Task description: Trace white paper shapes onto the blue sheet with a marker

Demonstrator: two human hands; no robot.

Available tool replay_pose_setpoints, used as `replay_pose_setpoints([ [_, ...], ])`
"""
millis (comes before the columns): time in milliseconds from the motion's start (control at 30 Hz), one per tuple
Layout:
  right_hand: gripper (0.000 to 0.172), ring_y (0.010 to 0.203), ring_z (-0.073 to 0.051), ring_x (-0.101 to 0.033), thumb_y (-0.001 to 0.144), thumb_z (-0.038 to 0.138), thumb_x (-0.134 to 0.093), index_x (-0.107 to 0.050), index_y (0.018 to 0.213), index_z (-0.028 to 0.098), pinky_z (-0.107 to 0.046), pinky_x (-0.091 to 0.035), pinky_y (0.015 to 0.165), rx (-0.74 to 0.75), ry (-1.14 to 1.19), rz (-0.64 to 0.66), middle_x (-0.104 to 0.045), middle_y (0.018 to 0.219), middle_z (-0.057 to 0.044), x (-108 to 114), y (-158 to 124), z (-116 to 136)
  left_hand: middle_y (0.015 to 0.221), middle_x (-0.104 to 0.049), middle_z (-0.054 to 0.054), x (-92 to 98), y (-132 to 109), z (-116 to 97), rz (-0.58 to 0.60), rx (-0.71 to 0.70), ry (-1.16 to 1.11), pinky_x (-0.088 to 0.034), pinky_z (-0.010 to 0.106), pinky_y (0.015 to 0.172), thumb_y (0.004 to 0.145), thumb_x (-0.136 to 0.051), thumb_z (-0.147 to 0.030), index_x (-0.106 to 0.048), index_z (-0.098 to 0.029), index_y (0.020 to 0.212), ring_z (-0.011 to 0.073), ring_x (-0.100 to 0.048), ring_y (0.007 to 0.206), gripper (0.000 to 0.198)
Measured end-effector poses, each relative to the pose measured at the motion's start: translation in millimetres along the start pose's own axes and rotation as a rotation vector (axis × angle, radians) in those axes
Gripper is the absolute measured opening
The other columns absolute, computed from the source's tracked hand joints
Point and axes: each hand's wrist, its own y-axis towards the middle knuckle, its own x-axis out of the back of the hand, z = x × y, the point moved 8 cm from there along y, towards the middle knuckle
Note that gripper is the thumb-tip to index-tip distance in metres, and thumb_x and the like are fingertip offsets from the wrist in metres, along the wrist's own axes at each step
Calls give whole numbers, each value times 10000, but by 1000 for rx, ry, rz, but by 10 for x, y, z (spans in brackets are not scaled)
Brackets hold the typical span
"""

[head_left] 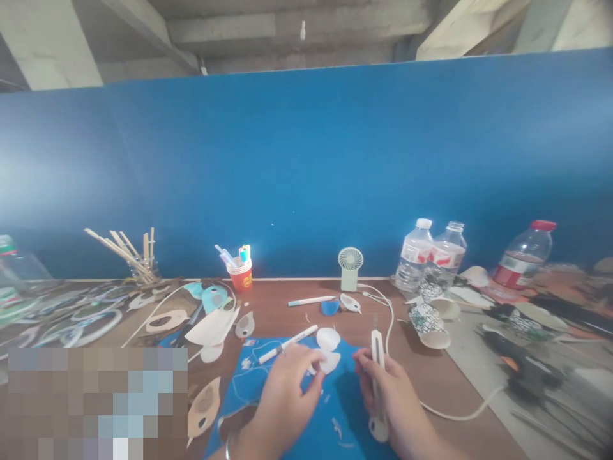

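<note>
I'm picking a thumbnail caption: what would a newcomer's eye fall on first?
The big blue partition filling the background. Then, low in the middle over the blue mat, the right hand with a slim white tool and the left hand at white pieces. Beyond them stands a small pale fan.

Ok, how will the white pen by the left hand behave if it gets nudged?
The white pen may well roll, since its barrel looks round, though the left hand right beside it could block it on one side. It should stay stiff, as it lies straight. It is probably light, being so slim.
</note>
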Motion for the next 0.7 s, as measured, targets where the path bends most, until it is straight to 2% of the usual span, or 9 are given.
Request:
replay_pose_setpoints([
  [67, 237, 293, -38, -338, 740, 397, -550, -493, 780, 170, -152, -263, 277, -8, 42, -25, -472, 473, 75, 31, -2, -8, 1073, -550, 60, 90, 38, 147, -77, 44, 45, -237, 408, 910, 644, -645, -246, -552, -276, 1079, 297, -409, 1039, 446],
  [100, 234, 293, -37, -343, 735, 392, -555, -494, 779, 171, -155, -262, 276, -9, 44, -25, -486, 494, 70, 35, -2, -14, 1101, -533, 67, 84, 55, 234, -67, 81, 45, -206, 434, 918, 579, -696, -246, -507, -282, 1141, 323, -378, 1064, 595],
  [167, 232, 293, -39, -346, 734, 385, -557, -499, 790, 168, -155, -259, 287, 2, 17, -6, -473, 467, 73, 25, -4, -19, 1045, -554, 70, 27, 77, 373, -15, 147, 12, -179, 462, 914, 534, -723, -245, -449, -286, 1203, 341, -382, 1044, 724],
  [267, 276, 304, -55, -345, 736, 383, -558, -508, 895, 162, -155, -263, 311, 7, -57, 4, -385, 364, 98, 22, -9, -39, 990, -572, 51, -23, 87, 384, 17, 150, -49, -179, 444, 924, 602, -670, -219, -445, -293, 1205, 311, -412, 1023, 648],
  [400, 411, 316, -64, -341, 729, 392, -564, -477, 1060, 167, -155, -253, 310, -23, -161, -21, -374, 359, 103, 39, -15, -53, 1098, -535, 47, 12, 74, 168, 4, 54, -64, -190, 415, 957, 639, -648, -198, -450, -289, 1191, 285, -372, 1112, 593],
  [533, 344, 304, -60, -320, 729, 432, -549, -521, 917, 145, -158, -232, 296, -66, -211, 2, -381, 342, 89, 1, -17, -53, 1107, -533, 30, 32, 38, 49, -6, -8, -14, -201, 413, 965, 676, -633, -202, -453, -303, 1157, 263, -370, 1130, 524],
  [600, 309, 296, -53, -312, 727, 436, -549, -523, 820, 142, -158, -229, 299, -60, -211, 4, -374, 332, 87, -9, -11, -40, 1095, -537, 17, 47, 21, 56, -34, -18, 17, -213, 402, 963, 682, -635, -204, -452, -306, 1132, 250, -381, 1123, 496],
  [700, 299, 291, -43, -313, 731, 436, -547, -516, 773, 141, -153, -223, 306, -38, -195, -4, -367, 336, 91, -4, 3, -30, 1051, -556, 15, 88, 9, 84, -92, -25, 42, -240, 397, 950, 679, -648, -213, -454, -298, 1110, 245, -409, 1100, 481],
])
